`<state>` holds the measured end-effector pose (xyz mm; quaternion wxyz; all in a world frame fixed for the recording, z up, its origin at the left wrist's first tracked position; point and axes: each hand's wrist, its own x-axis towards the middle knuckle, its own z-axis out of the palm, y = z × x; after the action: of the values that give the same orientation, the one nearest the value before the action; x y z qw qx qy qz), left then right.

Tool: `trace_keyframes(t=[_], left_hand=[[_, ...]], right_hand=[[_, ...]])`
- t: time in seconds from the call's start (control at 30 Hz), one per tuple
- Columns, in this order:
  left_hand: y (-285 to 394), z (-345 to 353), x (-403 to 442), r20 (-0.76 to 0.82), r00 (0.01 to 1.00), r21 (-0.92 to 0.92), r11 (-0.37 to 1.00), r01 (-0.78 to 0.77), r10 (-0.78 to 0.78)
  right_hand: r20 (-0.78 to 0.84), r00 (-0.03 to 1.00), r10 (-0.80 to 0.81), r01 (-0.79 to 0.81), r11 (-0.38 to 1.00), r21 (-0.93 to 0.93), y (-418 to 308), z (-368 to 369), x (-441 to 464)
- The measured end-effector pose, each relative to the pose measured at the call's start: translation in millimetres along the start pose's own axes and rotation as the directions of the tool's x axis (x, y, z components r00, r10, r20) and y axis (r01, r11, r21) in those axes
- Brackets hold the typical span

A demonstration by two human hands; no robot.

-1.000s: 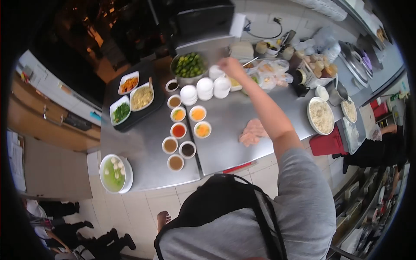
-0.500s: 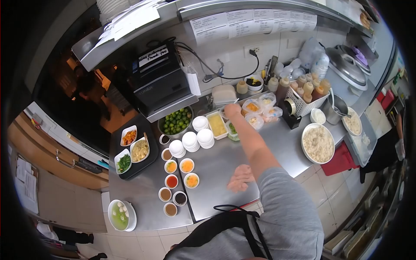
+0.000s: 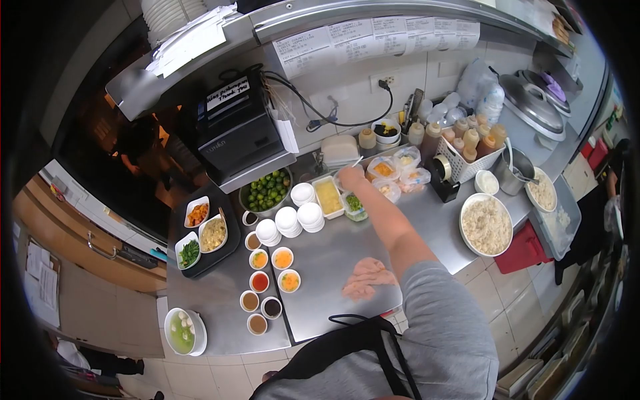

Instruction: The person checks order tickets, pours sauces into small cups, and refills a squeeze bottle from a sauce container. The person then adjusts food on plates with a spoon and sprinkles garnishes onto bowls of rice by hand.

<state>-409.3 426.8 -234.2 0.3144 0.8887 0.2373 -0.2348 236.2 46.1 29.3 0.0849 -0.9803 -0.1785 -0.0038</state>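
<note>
My right hand is closed at the back of the steel counter, with a thin white handle sticking up from its fingers. What the handle belongs to is hidden. Just below the hand is a container of chopped green herbs. To its left lies a white tub of yellowish contents, and to its right are plastic bags of orange food. Stacked white cups stand further left. My left hand is out of sight.
Sauce cups stand at the front left, beside a black tray of side dishes. A soup bowl sits near the corner. Rice bowls and a squeeze-bottle basket are right. A pinkish patch, possibly a reflection, marks the steel.
My right hand has shifted slightly left and down in view, and the thin white handle now shows above it. The camera view has moved a little; the pinkish patch has changed shape.
</note>
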Motion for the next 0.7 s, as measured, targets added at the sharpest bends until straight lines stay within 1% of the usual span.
trace_keyframes(t=[0.07, 0.17, 0.2, 0.27, 0.3, 0.37, 0.4, 0.47, 0.5, 0.57, 0.6, 0.67, 0.7], left_hand=[[-5.5, 1.7, -3.4, -0.009, 1.0, 0.001, 1.0, -0.02, 0.02], [-10.2, 5.4, -7.2, -0.017, 0.999, 0.005, 0.999, -0.041, 0.041], [-12.2, 6.9, -8.2, -0.02, 0.999, 0.005, 0.999, -0.045, 0.045], [-14.6, 10.0, -9.3, -0.026, 0.999, 0.005, 0.999, -0.048, 0.048], [-11.8, 9.2, -10.3, -0.027, 0.998, 0.004, 0.999, -0.048, 0.048], [-12.2, 12.2, -10.9, -0.033, 0.998, -0.004, 0.999, -0.047, 0.047], [-12.6, 12.3, -11.1, -0.039, 0.998, -0.008, 0.999, -0.048, 0.047], [-15.2, 14.9, -14.7, -0.046, 0.998, -0.014, 0.999, -0.044, 0.043], [-16.9, 15.0, -16.7, -0.053, 0.997, -0.017, 0.999, -0.048, 0.047], [-19.7, 17.9, -21.5, -0.061, 0.997, -0.023, 0.998, -0.053, 0.051], [-21.8, 19.4, -24.5, -0.069, 0.996, -0.022, 0.998, -0.059, 0.057], [-25.4, 21.0, -30.2, -0.087, 0.991, -0.002, 0.995, -0.098, 0.098], [-27.6, 22.1, -34.2, -0.101, 0.985, 0.021, 0.99, -0.137, 0.139]], right_hand=[[-0.056, 0.994, -0.096, 0.095, 0.995, -0.011, -1.1, 2.5, -0.4], [-0.06, 0.99, -0.125, 0.125, 0.992, 0.002, -0.1, -18.7, -13.5], [-0.058, 0.99, -0.126, 0.126, 0.992, 0.0, 3.8, -12.1, -9.9], [-0.16, 0.975, -0.151, 0.151, 0.988, -0.012, 13.1, 4.2, -1.1], [-0.159, 0.976, -0.152, 0.152, 0.988, -0.013, 14.8, 4.6, -2.5], [-0.18, 0.969, -0.17, 0.193, 0.974, 0.117, 17.1, 8.8, -6.1], [-0.177, 0.969, -0.171, 0.193, 0.974, 0.117, 15.7, 10.5, -5.8], [-0.171, 0.982, -0.075, 0.087, 0.994, 0.064, 10.9, 15.3, -1.8], [-0.169, 0.983, -0.078, 0.09, 0.994, 0.065, 11.5, 16.4, 0.0], [-0.24, 0.962, -0.129, 0.148, 0.987, 0.061, 13.0, 10.2, -0.1], [-0.237, 0.962, -0.135, 0.153, 0.986, 0.06, 14.0, 7.7, -1.4], [-0.222, 0.971, -0.086, 0.138, 0.963, 0.232, 18.7, 6.6, -3.1], [-0.219, 0.971, -0.093, 0.145, 0.962, 0.232, 24.6, 13.4, 3.1]])
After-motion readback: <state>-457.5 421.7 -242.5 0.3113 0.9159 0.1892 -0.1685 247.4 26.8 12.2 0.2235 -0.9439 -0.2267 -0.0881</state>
